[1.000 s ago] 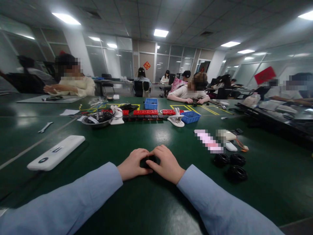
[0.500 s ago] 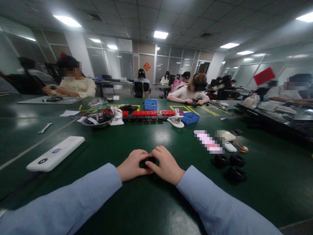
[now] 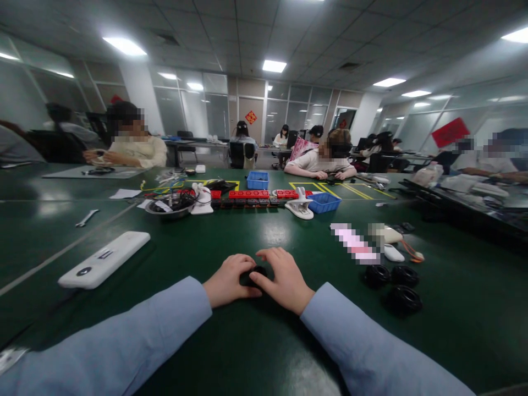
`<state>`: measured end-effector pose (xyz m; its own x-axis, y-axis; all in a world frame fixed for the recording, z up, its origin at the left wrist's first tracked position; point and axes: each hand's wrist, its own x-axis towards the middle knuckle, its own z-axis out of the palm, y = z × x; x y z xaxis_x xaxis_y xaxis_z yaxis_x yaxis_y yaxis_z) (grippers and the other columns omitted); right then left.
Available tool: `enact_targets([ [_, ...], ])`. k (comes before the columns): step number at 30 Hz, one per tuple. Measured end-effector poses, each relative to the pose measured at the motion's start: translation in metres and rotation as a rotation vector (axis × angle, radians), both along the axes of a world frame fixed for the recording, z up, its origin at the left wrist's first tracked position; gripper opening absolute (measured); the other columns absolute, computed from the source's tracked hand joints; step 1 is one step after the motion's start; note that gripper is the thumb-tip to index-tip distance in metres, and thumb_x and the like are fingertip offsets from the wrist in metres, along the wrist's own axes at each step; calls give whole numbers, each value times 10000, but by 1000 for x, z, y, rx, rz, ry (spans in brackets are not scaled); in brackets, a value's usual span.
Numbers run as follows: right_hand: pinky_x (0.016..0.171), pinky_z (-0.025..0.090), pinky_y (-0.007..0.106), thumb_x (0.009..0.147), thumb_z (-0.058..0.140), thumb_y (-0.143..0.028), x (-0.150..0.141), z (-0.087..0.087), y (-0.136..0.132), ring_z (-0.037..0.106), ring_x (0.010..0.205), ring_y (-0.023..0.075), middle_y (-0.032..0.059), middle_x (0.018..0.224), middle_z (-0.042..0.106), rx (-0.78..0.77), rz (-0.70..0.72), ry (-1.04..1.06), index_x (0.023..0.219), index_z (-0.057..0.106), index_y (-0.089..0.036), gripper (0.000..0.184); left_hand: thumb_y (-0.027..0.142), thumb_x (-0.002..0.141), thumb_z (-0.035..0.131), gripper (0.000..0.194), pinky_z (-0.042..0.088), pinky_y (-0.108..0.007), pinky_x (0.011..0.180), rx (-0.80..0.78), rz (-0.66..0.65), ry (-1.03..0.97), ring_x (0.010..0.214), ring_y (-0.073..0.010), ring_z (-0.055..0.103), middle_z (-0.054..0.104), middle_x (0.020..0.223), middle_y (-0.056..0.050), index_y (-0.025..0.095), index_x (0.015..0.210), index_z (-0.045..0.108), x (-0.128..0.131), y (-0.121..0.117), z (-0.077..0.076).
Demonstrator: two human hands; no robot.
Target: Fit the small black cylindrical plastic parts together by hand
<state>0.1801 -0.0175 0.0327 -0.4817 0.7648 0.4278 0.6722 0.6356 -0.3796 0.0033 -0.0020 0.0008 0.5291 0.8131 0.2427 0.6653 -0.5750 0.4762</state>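
Observation:
A small black ring-shaped coil (image 3: 259, 270) lies low over the green table, between my two hands and partly hidden by them. My left hand (image 3: 229, 281) curves round its left side, thumb along the near edge. From the right, my right hand (image 3: 284, 281) cups the same coil, its thumb resting on the near side and its fingers arched over the far side. To the right sit three similar black rings: one at the left (image 3: 376, 275), one at the right (image 3: 404, 275) and one nearer me (image 3: 405, 300).
A white oblong device (image 3: 105, 259) and a wrench (image 3: 87, 218) lie at left. Further back stand a metal bowl of cables (image 3: 170, 210), white clamps (image 3: 300, 205), red power strips (image 3: 249, 194) and blue bins (image 3: 324, 203). A pink blurred item (image 3: 353, 243) lies at right. Other people sit around.
My hands have drawn slightly apart at the fingertips, and more of the black coil shows between them. The whole view has shifted a little.

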Motion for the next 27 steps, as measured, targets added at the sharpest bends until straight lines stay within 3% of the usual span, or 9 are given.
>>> enact_targets([
  [4,728,369,334,750,630,-450,-1,-1,-1,507,853,204,54,885,602,-8,-65,-45,958,578,-159,362,453,619,729,399,387,-402,909,44,-9,1,996,-243,521,592,1030,-58,186,897,627,0,-1,0],
  [8,730,373,326,758,634,-414,-4,-1,-2,503,831,193,52,846,596,-16,-37,-109,867,590,-160,280,419,635,714,387,389,-404,912,67,5,7,992,-242,519,589,1030,-60,187,932,624,1,-2,0],
  [19,745,386,308,789,569,-247,-3,5,-6,490,830,176,55,864,584,-9,54,-167,923,595,-157,163,346,673,676,335,387,-423,927,37,0,29,1016,-256,513,588,1059,-67,188,962,621,2,-3,2],
  [24,733,383,317,790,556,-257,-5,3,-6,502,831,190,66,867,603,12,27,-194,902,590,-145,162,333,665,679,326,376,-425,940,84,1,31,1020,-257,510,587,1057,-68,187,952,622,1,-3,-1],
  [27,723,378,322,805,556,-328,-4,1,-5,529,837,198,67,896,624,-14,6,-154,980,574,-150,250,375,670,685,355,372,-437,942,63,1,32,1030,-262,507,582,1067,-72,183,962,622,1,-2,-1],
])
